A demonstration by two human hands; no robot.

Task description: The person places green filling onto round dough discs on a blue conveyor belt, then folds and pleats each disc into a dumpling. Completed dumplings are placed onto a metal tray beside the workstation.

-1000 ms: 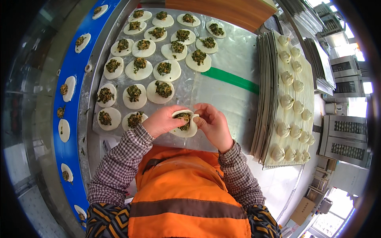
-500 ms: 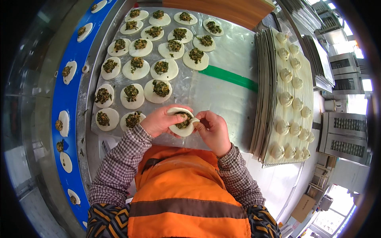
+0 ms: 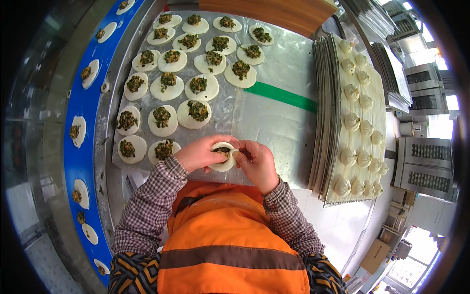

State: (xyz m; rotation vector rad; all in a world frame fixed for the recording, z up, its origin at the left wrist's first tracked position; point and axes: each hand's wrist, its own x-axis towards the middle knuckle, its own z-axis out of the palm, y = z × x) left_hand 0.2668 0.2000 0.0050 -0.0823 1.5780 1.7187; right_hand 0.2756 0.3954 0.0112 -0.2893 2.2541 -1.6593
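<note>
Between my hands, above the near edge of the metal table, is a round dough wrapper [image 3: 223, 165] with dark green chopped filling showing in its middle. My left hand [image 3: 199, 153] cups the wrapper from the left, its thumb over the filling. The fingers of my right hand [image 3: 255, 161] pinch the wrapper's right rim, where the dough is gathered. Several flat wrappers topped with filling, such as this dough round [image 3: 194, 113], lie in rows on the table beyond and to the left of my hands.
A stack of trays [image 3: 323, 117] stands right of the table, its top one bearing several pleated buns [image 3: 352, 121]. Along the left runs a blue conveyor belt [image 3: 78, 161] with filled dough rounds on it. A wooden board [image 3: 274, 13] borders the table's far side.
My right hand has shifted slightly left, against my left hand. The wrapper's opening is smaller, with its rim drawn up. Dough rounds on the blue belt have travelled toward me.
</note>
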